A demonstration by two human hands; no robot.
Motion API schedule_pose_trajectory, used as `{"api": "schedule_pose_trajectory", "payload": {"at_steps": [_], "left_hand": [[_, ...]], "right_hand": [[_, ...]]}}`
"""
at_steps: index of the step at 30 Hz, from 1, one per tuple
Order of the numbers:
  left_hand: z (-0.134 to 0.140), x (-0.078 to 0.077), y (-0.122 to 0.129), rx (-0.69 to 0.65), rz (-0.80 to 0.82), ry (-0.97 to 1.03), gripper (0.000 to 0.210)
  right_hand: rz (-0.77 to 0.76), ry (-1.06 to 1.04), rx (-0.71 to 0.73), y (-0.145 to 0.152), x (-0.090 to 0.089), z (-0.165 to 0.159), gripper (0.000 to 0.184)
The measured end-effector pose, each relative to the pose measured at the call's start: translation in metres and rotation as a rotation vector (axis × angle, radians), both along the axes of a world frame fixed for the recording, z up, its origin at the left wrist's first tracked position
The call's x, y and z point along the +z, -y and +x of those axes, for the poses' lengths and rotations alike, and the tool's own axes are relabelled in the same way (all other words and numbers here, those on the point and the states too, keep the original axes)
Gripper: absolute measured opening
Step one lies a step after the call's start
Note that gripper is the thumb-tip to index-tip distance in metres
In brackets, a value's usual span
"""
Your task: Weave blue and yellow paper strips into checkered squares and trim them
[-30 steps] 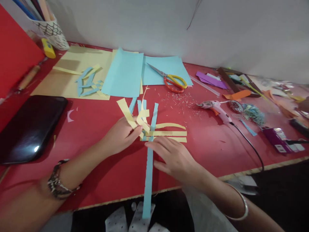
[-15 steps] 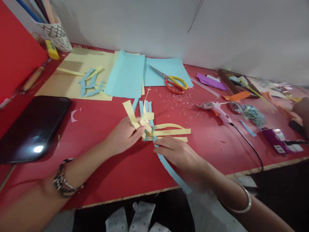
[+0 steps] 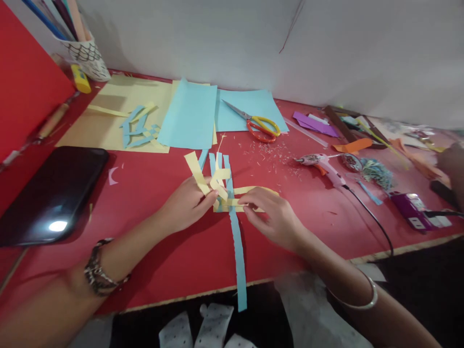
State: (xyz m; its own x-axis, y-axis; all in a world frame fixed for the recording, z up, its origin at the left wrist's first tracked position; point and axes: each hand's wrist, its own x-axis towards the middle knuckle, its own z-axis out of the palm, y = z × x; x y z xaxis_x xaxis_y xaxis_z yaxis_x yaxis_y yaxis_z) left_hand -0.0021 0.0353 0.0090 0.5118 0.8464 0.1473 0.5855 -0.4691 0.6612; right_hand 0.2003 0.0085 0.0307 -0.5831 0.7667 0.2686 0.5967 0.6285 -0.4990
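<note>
Yellow and blue paper strips cross one another in a small weave on the red table. My left hand is closed on the folded yellow strips at the left side of the weave, thumb on top. My right hand pinches a yellow paper strip that runs out to the right. Between the hands a long blue paper strip passes through the weave, and its lower end hangs over the table's front edge. More blue strip ends stick out at the top.
Scissors lie on blue sheets at the back. To the right are a pink glue gun, a purple socket block and another person's hand. A black phone-like slab lies left.
My right hand has let go of the blue strip and moved up and right onto a yellow strip. The blue strip now hangs straight down. My left hand keeps its hold.
</note>
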Motion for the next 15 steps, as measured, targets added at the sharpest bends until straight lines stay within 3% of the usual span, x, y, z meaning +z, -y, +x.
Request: {"api": "schedule_pose_trajectory", "payload": {"at_steps": [3,7,15], "left_hand": [[0.0,-0.001,0.0,0.001,0.008,0.021,0.041],[0.0,-0.002,0.001,-0.012,0.028,0.028,0.036],[-0.002,-0.001,0.0,-0.11,0.071,0.008,0.029]], "right_hand": [[-0.058,0.033,-0.088,-0.005,0.006,-0.013,0.007],[-0.094,0.131,-0.04,-0.011,0.005,-0.03,0.015],[-0.135,-0.01,-0.037,-0.023,-0.006,-0.029,0.013]]}}
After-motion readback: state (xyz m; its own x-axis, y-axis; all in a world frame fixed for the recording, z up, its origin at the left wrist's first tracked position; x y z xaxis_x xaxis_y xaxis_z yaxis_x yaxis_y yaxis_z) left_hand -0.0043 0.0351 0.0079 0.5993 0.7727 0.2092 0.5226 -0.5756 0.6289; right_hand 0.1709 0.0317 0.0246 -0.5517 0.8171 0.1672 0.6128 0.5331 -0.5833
